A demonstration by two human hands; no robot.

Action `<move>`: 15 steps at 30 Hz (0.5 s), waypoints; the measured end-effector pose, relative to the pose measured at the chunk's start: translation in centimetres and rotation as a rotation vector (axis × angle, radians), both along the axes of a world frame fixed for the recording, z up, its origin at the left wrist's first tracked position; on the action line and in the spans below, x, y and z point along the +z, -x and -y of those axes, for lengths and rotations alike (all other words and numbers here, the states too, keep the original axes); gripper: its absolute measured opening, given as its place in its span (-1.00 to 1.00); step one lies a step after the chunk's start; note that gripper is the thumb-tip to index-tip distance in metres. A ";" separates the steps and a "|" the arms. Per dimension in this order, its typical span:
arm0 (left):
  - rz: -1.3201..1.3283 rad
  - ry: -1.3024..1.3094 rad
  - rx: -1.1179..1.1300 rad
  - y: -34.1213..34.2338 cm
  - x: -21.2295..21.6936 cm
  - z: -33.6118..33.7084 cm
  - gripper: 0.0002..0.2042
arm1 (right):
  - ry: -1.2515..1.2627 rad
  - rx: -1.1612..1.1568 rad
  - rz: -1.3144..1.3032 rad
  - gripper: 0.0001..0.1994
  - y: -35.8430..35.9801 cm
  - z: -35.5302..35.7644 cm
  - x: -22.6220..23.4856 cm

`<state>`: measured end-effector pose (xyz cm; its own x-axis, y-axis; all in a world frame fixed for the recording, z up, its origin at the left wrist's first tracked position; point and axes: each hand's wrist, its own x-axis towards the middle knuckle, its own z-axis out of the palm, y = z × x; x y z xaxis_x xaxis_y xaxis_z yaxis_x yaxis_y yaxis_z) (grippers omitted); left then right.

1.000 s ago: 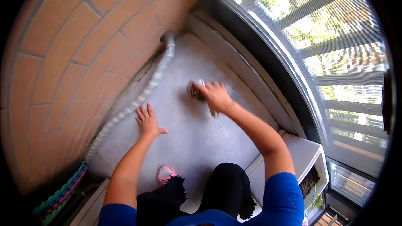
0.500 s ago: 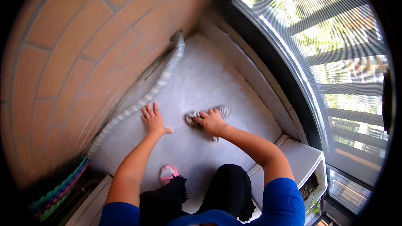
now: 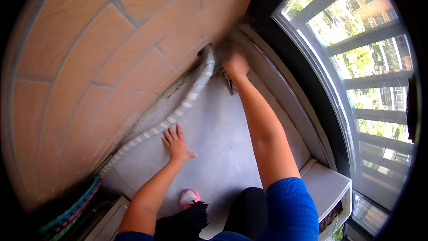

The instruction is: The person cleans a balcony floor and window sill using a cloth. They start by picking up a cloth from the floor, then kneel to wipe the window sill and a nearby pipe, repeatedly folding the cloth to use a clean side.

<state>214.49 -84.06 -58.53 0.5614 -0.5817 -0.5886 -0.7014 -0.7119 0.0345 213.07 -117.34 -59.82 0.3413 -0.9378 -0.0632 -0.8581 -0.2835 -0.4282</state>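
Observation:
My left hand (image 3: 179,147) lies flat on the pale grey floor (image 3: 218,129), fingers spread, just beside a white-wrapped pipe (image 3: 183,106). Far forward, my right hand (image 3: 236,65) is stretched into the corner where the brick wall meets the window side. It presses on a grey cloth (image 3: 232,85), of which only a crumpled edge shows beneath the palm. Motion smears the fingers of that hand. The upper end of the pipe enters a hole in the wall right next to it.
An orange brick wall (image 3: 98,76) rises on the left. On the right a raised ledge (image 3: 285,96) runs below a barred, screened window (image 3: 356,76). A white planter (image 3: 327,187) with soil stands at lower right. Coloured plastic strips (image 3: 71,209) lie at lower left, near my pink shoe (image 3: 189,198).
My right hand has slid the cloth forward from mid-floor into the far corner, the arm now extended. My left hand stays flat on the floor. The whole view has shifted slightly.

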 end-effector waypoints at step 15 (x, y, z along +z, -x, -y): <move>-0.023 -0.004 0.035 -0.2 0.4 0.2 0.39 | -0.134 0.480 -0.247 -0.48 0.9 -0.3 3.4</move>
